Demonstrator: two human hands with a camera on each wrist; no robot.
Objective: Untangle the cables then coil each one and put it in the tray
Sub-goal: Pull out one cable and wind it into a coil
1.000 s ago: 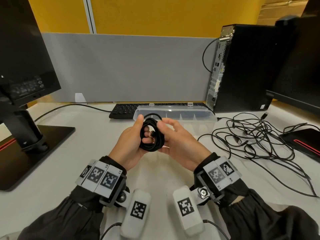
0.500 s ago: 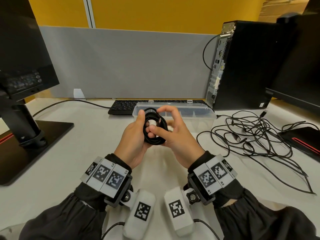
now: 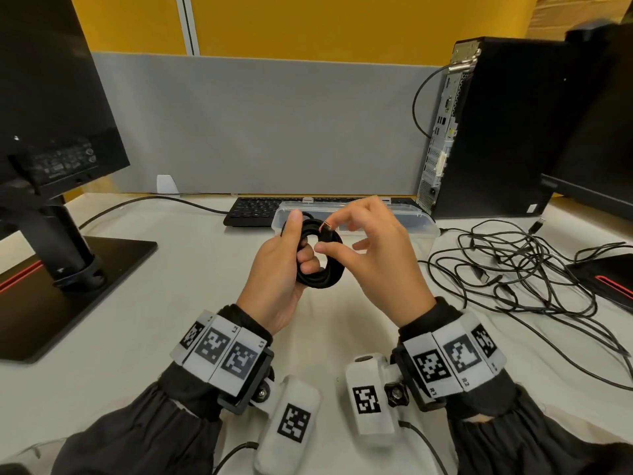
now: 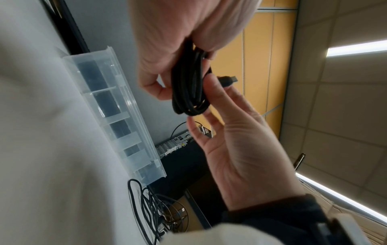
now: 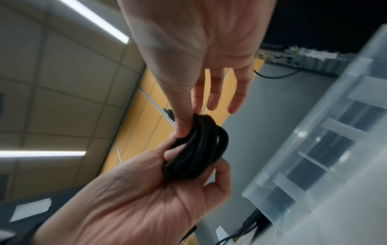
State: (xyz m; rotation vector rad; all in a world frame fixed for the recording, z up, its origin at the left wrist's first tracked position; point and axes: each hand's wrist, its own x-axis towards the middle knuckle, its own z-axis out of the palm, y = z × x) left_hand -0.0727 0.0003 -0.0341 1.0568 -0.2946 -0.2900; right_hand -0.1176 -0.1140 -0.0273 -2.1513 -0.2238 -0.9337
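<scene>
Already wound, the black cable coil (image 3: pixel 318 258) sits clasped in the left hand (image 3: pixel 279 265), while the right hand (image 3: pixel 371 250) pinches its plug end (image 3: pixel 325 228). Just beyond both hands lies the clear tray (image 3: pixel 416 222), its long axis running left to right; the tangled cables (image 3: pixel 534 269) wait on the counter (image 3: pixel 144 320), right.

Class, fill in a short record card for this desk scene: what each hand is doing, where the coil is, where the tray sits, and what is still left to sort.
left hand: grips the coil, held above the desk
right hand: pinches the plug at the coil's top
tray: clear, with dividers, behind the hands, in front of the keyboard
coil in tray: not yet
left to sort: tangle of cables on the desk, right of the tray
</scene>
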